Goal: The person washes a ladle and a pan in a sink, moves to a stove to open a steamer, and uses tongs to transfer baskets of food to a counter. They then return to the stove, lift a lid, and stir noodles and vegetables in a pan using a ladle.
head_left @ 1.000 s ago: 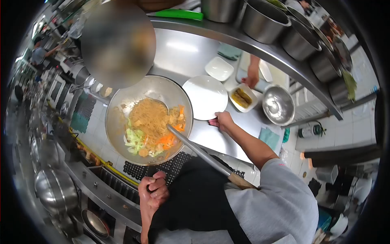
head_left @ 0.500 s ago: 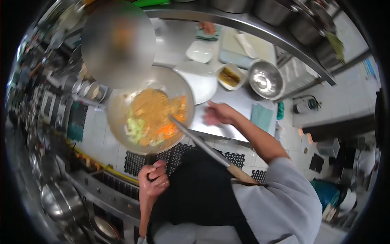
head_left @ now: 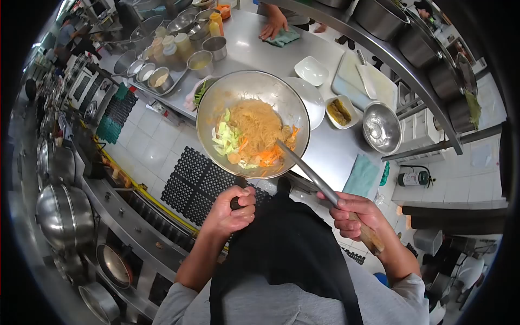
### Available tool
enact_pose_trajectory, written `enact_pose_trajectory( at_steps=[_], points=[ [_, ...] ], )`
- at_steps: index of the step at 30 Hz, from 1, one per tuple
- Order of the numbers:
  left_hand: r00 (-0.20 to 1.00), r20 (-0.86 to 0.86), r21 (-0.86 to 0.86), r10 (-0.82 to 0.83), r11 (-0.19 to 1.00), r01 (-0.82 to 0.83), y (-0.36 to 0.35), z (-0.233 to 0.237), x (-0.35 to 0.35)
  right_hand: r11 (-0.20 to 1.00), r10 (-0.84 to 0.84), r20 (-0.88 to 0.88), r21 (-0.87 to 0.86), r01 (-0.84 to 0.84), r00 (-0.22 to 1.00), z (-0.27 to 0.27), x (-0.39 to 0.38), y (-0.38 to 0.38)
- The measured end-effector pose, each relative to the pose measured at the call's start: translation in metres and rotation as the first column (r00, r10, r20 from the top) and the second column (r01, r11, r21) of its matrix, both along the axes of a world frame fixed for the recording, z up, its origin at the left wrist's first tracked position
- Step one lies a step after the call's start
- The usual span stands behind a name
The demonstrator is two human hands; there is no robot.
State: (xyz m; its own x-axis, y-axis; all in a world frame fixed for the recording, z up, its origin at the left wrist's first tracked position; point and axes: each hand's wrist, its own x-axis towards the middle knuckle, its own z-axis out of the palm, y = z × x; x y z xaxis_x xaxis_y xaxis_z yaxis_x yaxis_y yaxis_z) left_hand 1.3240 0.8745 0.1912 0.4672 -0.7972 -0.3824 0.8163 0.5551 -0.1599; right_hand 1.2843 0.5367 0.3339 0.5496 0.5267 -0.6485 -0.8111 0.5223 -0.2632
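Note:
My left hand (head_left: 233, 208) is closed around the dark handle of a wok (head_left: 214, 143), which is held near the edge of the steel counter. In the wok lie thin brown noodles (head_left: 257, 122), chopped cabbage (head_left: 225, 138) and carrot strips (head_left: 268, 157). My right hand (head_left: 355, 214) is wrapped round a wok spatula or ladle (head_left: 309, 170) with a metal shaft and wooden grip end. The tool's head is hidden among the noodles. Behind the wok's right rim, a white plate (head_left: 311, 100) sits partly covered.
On the steel counter (head_left: 246, 38) stand a white square dish (head_left: 311, 70), a bowl of dark green food (head_left: 340, 112), a steel bowl (head_left: 382, 127), a cutting board (head_left: 379, 78) with a knife, and several sauce bottles (head_left: 172, 51). Another person's hand (head_left: 275, 24) rests by a cloth (head_left: 283, 36).
My right hand, free near the plate before, now grips the tool's wooden end. The view has turned, and the wok appears further right. My left hand stays on the wok handle.

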Motion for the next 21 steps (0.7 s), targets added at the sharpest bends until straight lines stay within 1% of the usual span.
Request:
enact_pose_trajectory(
  at_steps=[3, 4, 5, 7, 11, 12, 14, 19, 20, 21],
  points=[
    [1.000, 0.006, -0.023, -0.001, 1.000, 0.001, -0.008, 0.001, -0.007, 0.999, 0.029, 0.042, -0.042, -0.027, 0.999, 0.013, -0.001, -0.016],
    [1.000, 0.013, -0.044, 0.007, 0.999, -0.006, -0.013, -0.001, -0.009, 0.994, 0.034, 0.062, -0.107, -0.027, 0.998, 0.015, -0.001, -0.023],
    [1.000, 0.020, -0.067, 0.016, 0.998, -0.015, -0.019, -0.002, -0.009, 0.991, 0.044, 0.079, -0.127, -0.033, 0.996, 0.020, 0.001, -0.029],
    [0.997, 0.046, -0.056, 0.059, 0.997, -0.057, -0.031, -0.004, -0.011, 0.985, 0.064, 0.100, -0.167, -0.046, 0.993, 0.034, 0.007, -0.043],
    [0.990, 0.028, 0.008, 0.141, 0.990, -0.141, -0.060, -0.002, -0.012, 0.978, 0.085, 0.144, -0.200, -0.055, 0.986, 0.058, 0.023, -0.075],
    [0.989, 0.019, -0.004, 0.145, 0.989, -0.145, -0.064, -0.001, -0.012, 0.987, 0.068, 0.135, -0.154, -0.047, 0.988, 0.062, 0.026, -0.083],
    [0.986, 0.015, -0.001, 0.167, 0.986, -0.167, -0.074, -0.002, -0.012, 0.984, 0.066, 0.161, -0.173, -0.038, 0.985, 0.072, 0.034, -0.097],
    [0.966, 0.023, 0.012, 0.259, 0.966, -0.259, -0.090, 0.000, -0.017, 0.982, 0.072, 0.205, -0.187, -0.033, 0.976, 0.070, 0.054, -0.126],
    [0.961, 0.036, 0.052, 0.275, 0.960, -0.276, -0.093, 0.001, -0.018, 0.978, 0.084, 0.203, -0.204, -0.042, 0.976, 0.067, 0.059, -0.132],
    [0.957, 0.022, 0.051, 0.290, 0.956, -0.290, -0.095, 0.002, -0.019, 0.972, 0.100, 0.209, -0.231, -0.050, 0.973, 0.062, 0.064, -0.138]
  ],
)
